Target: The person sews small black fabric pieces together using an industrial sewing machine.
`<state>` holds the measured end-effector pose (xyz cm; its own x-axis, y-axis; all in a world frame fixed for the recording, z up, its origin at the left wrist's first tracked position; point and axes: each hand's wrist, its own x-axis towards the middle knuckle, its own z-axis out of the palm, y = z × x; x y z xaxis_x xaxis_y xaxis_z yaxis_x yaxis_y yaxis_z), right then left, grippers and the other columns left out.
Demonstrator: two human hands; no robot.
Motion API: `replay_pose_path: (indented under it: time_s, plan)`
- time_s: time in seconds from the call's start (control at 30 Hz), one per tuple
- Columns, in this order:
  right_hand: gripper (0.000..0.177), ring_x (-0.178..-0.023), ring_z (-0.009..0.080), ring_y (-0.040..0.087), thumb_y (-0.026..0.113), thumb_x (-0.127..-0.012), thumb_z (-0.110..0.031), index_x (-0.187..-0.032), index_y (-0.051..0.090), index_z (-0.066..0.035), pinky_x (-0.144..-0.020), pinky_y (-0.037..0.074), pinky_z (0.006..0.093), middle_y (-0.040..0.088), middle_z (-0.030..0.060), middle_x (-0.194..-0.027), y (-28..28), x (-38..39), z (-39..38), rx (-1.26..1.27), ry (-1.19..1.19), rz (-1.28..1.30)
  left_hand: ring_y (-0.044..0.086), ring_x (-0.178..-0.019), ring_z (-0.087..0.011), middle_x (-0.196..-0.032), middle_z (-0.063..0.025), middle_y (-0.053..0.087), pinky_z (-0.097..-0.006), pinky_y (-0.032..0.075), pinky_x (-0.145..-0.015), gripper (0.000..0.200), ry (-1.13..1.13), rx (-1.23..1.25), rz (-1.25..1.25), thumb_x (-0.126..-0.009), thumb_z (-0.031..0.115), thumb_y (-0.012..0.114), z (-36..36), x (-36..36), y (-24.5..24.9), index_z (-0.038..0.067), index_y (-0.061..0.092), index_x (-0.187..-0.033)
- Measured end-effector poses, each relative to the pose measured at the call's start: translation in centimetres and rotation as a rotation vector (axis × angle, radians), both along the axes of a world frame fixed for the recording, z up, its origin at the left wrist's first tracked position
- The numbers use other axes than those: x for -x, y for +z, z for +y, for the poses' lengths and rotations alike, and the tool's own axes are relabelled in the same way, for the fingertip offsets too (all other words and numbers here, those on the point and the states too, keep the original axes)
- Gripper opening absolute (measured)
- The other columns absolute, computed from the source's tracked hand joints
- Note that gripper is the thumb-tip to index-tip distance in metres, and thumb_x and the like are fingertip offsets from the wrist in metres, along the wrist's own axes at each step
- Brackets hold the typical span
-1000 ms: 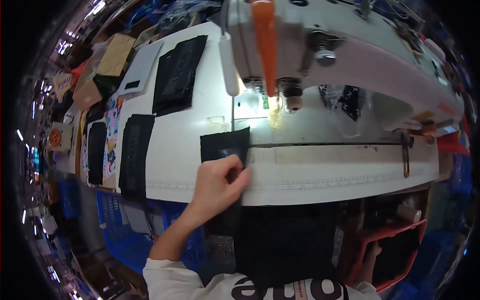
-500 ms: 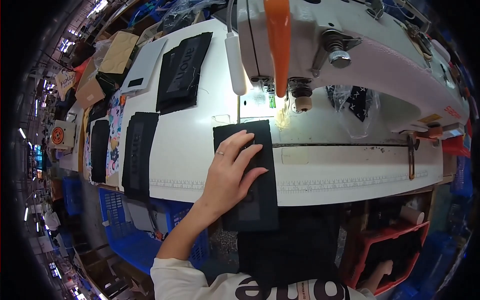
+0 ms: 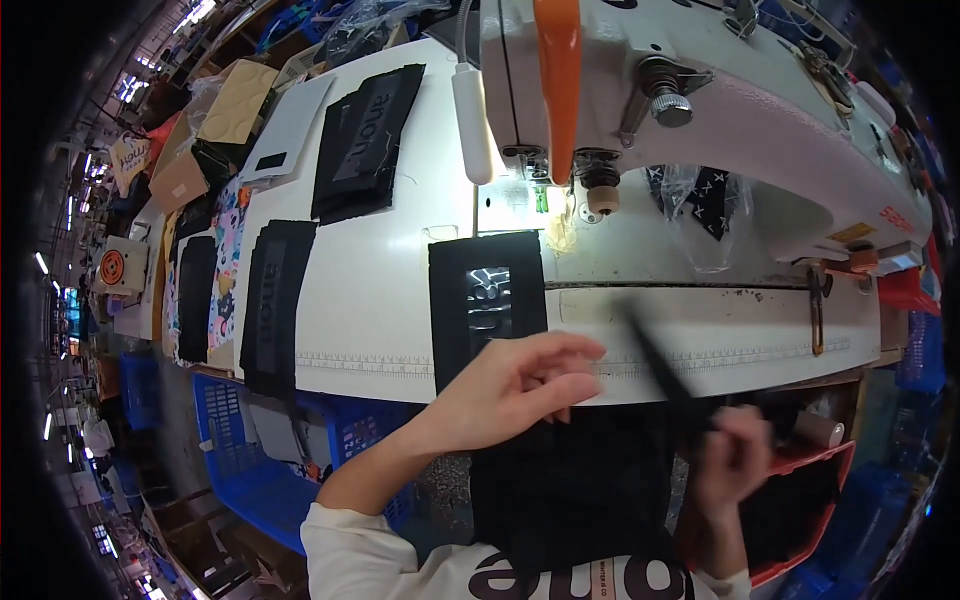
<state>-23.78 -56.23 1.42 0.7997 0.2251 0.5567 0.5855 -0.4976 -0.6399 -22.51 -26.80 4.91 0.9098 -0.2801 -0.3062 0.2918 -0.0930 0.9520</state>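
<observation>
A black fabric panel with a shiny print lies on the white table in front of the sewing machine. My left hand is over the panel's lower part, fingers bent and apart, nothing seen between them. To the right, past the table's front edge, my right hand is closed on a dark strip, blurred by motion. The strip slants up and left from the fingers over the ruler marks.
Stacks of black panels lie at the left of the table, one near its edge. A blue basket stands below left, a red crate below right. A lamp hangs near the needle.
My left hand has moved down and right off the panel's print. My right hand has come up out of the red crate with the dark strip.
</observation>
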Motion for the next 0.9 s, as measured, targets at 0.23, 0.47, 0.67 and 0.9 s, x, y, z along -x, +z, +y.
replay_pose_path:
  time_s: [0.23, 0.47, 0.67, 0.9]
  plan:
    - [0.023, -0.067, 0.0226, 0.065, 0.075, -0.079, 0.007, -0.097, 0.062, 0.000, -0.059, 0.048, 0.0295, 0.065, 0.0121, -0.079, 0.0, -1.8, 9.5, -0.140, 0.366, 0.261, 0.062, -0.072, -0.0082, -0.100, -0.0068, 0.067, -0.0225, 0.052, -0.063, 0.034, 0.305, 0.222, 0.145, -0.102, 0.023, 0.060, 1.2, -0.6, 0.2, 0.002, 0.056, -0.129]
    - [0.027, -0.068, 0.0254, 0.065, 0.076, -0.076, 0.009, -0.098, 0.064, -0.002, -0.059, 0.050, 0.0324, 0.066, 0.0121, -0.082, -0.9, -1.7, 10.1, -0.094, 0.351, 0.153, 0.060, -0.070, -0.0081, -0.096, -0.0054, 0.065, -0.0215, 0.049, -0.059, 0.033, 0.416, 0.076, 0.101, -0.098, 0.025, 0.067, 2.5, -1.2, 0.7, 0.003, 0.059, -0.121]
    - [0.037, -0.072, 0.0266, 0.064, 0.074, -0.070, 0.011, -0.103, 0.065, -0.003, -0.058, 0.050, 0.0336, 0.067, 0.0116, -0.088, -0.4, -3.7, 9.8, 0.048, 0.304, -0.064, 0.062, -0.073, -0.0084, -0.098, -0.0046, 0.063, -0.0222, 0.051, -0.062, 0.028, 0.296, 0.180, 0.015, -0.094, 0.019, 0.072, 3.1, -0.1, 1.5, 0.002, 0.062, -0.115]
    - [0.043, -0.078, 0.0269, 0.065, 0.068, -0.063, 0.001, -0.106, 0.070, -0.001, -0.067, 0.052, 0.0383, 0.064, 0.0086, -0.095, -0.2, -5.3, 10.7, 0.003, 0.401, -0.199, 0.064, -0.075, -0.0088, -0.093, -0.0049, 0.065, -0.0234, 0.052, -0.060, 0.018, 0.094, 0.129, -0.213, -0.092, 0.007, 0.071, 3.1, -0.7, 1.9, 0.000, 0.066, -0.108]
